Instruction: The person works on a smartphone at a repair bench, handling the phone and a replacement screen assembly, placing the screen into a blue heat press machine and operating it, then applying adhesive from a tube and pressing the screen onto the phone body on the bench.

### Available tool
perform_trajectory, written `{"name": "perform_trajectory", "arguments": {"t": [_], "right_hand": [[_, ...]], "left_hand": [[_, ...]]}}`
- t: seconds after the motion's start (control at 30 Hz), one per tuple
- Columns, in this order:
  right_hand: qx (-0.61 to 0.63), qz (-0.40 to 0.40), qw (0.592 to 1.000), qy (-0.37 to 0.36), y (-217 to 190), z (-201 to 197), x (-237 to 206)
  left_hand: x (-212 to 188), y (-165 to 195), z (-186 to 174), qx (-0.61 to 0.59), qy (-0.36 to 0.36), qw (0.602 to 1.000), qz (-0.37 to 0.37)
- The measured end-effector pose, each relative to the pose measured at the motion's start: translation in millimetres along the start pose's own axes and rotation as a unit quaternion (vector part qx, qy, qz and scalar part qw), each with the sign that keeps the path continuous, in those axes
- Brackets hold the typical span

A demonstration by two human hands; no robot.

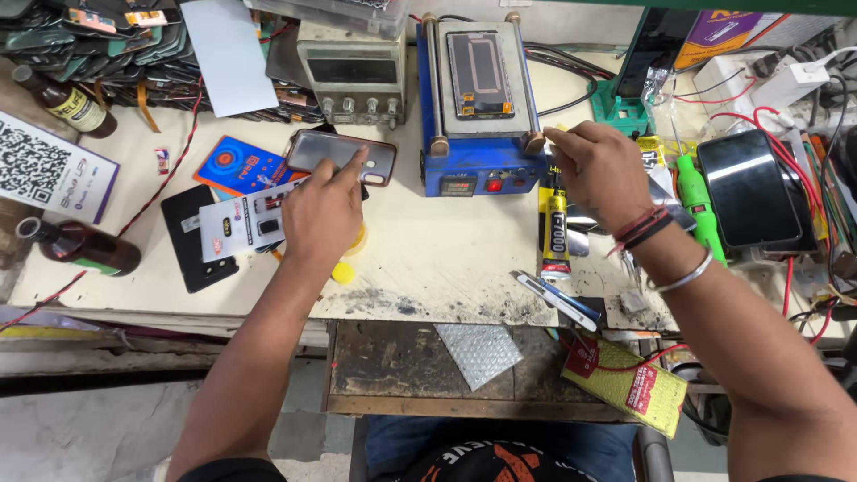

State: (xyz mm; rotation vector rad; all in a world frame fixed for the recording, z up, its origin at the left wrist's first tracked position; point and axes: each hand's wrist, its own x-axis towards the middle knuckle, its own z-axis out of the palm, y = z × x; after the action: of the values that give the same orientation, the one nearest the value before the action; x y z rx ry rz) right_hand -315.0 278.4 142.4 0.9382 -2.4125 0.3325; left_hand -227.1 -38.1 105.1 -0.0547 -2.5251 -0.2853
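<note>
**Head view: fingertip on phone, other hand at the heating plate**

Head camera, looking down on a cluttered cream workbench (446,259). Dark smartphone in a reddish-brown bumper case (342,154), lying flat at the bench's far left-centre, just left of the blue box-shaped heating plate machine (478,98). Long axis running left to right, tilted a little, right end nearer the person; screen facing up and reflecting grey light.

Left hand (323,214): index finger stretched forward, tip pressed on the phone's glass near its right end; other fingers curled loosely under, nothing gripped. Beneath the palm, a white printed card with small pictures (241,223) and a yellow round cap (343,272) peeking out.

Right hand (600,170): fingers bunched and bent, knuckles up, fingertips at the front right corner of the blue machine beside its brass knob (534,143). Pinching something small there or only touching: cannot tell. Red and black threads and a metal bangle on that wrist.

On the machine's top, a second phone panel with a dark face (479,74), long axis pointing away from the person. Close below the right hand, a black-and-yellow glue tube (555,234) lying lengthwise toward the person. Farther right, a green-handled screwdriver (698,201) and a black glossy phone (748,187). At the left edge, two brown glass bottles (80,248).
</note>
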Motion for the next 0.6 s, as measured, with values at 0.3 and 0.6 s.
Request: {"name": "perform_trajectory", "arguments": {"t": [0.3, 0.6], "right_hand": [[0.243, 0.184, 0.952, -0.023, -59.0, 22.9, -33.3], [0.371, 0.262, 0.886, -0.095, -78.1, 12.2, -85.2]], "left_hand": [[-24.0, 22.0, 3.2, -0.163, 0.030, 0.986, -0.005], [-48.1, 29.7, -6.3, -0.189, -0.023, 0.981, -0.047]]}}
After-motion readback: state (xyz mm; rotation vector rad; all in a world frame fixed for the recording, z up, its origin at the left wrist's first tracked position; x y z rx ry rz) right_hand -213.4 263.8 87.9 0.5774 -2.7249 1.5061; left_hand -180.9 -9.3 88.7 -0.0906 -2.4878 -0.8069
